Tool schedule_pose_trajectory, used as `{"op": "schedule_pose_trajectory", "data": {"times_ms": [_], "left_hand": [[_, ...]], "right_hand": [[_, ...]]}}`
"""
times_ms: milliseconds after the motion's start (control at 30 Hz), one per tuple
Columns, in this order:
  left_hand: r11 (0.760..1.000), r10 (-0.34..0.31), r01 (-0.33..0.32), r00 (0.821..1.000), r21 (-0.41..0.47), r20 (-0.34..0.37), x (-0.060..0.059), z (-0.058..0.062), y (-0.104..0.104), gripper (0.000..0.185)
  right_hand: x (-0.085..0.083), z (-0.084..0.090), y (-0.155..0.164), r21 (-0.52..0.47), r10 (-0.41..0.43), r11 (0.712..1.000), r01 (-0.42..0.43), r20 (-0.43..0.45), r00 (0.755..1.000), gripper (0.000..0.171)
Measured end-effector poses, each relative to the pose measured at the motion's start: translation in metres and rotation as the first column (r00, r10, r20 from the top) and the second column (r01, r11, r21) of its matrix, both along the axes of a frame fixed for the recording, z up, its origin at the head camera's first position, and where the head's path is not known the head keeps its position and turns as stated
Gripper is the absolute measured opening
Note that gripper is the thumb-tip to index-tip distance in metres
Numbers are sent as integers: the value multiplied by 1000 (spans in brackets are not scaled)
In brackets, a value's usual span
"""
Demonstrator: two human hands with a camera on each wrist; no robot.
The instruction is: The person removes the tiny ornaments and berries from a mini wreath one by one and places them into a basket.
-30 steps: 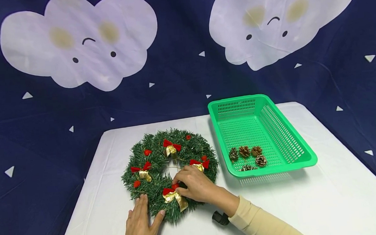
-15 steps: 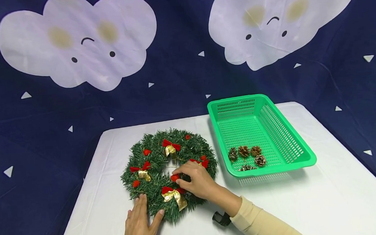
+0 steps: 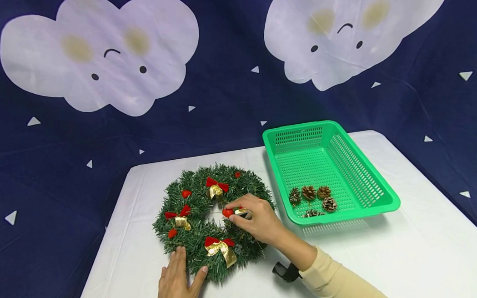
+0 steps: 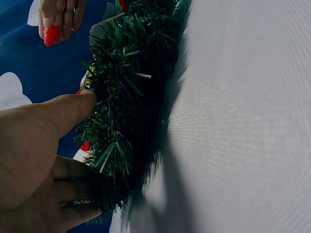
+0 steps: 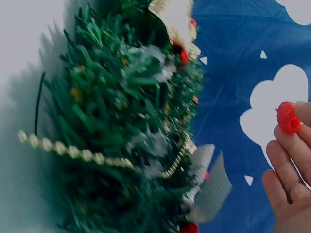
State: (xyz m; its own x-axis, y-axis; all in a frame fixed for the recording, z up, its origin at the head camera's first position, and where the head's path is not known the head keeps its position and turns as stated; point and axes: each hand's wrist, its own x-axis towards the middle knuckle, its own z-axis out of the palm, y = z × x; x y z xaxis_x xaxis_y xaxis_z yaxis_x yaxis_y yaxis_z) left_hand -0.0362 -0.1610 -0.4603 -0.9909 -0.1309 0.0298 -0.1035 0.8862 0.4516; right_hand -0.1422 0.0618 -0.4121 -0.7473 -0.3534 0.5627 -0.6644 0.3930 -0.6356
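A green wreath (image 3: 196, 199) with red and gold bows lies flat on the white table (image 3: 393, 258). My left hand (image 3: 177, 280) rests flat at its near left edge, fingers straight, thumb against the needles (image 4: 131, 97). My right hand (image 3: 251, 219) hovers over the wreath's right side and pinches a small red berry (image 3: 227, 212) between thumb and fingertips. In the right wrist view the berry (image 5: 288, 117) sits at my fingertips (image 5: 291, 165), clear of the wreath (image 5: 121, 121). The left wrist view shows it (image 4: 51, 35) at the top left.
A green plastic basket (image 3: 389, 201) stands to the right of the wreath with several pine cones (image 3: 317, 196) in its near end. A dark blue backdrop with white clouds hangs behind the table. A black strap piece (image 3: 284, 271) shows at my right wrist.
My right hand has pulled the red berry off the wreath's lower part and carried it up and to the right. The left hand and wreath have stayed put.
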Motion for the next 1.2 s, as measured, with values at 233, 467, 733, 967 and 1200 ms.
{"op": "schedule_pose_trajectory", "data": {"times_ms": [233,467,733,967,1200], "left_hand": [[1000,-4,4,1000,1,-19,1,-1,0,82],[1000,-1,1,1000,3,-12,1,-1,0,82],[1000,0,0,1000,-1,-24,1,-2,0,81],[1000,-4,4,999,0,-39,0,-2,0,80],[1000,-5,5,1000,7,-23,0,0,0,81]], "right_hand": [[-4,6,16,-32,-40,999,39,-42,998,24],[-5,10,34,-31,-94,995,94,6,996,25],[-9,12,52,-34,-192,981,192,3,981,25],[-11,15,70,-10,-275,961,276,49,960,25],[-13,14,88,12,-331,944,331,69,941,27]]}}
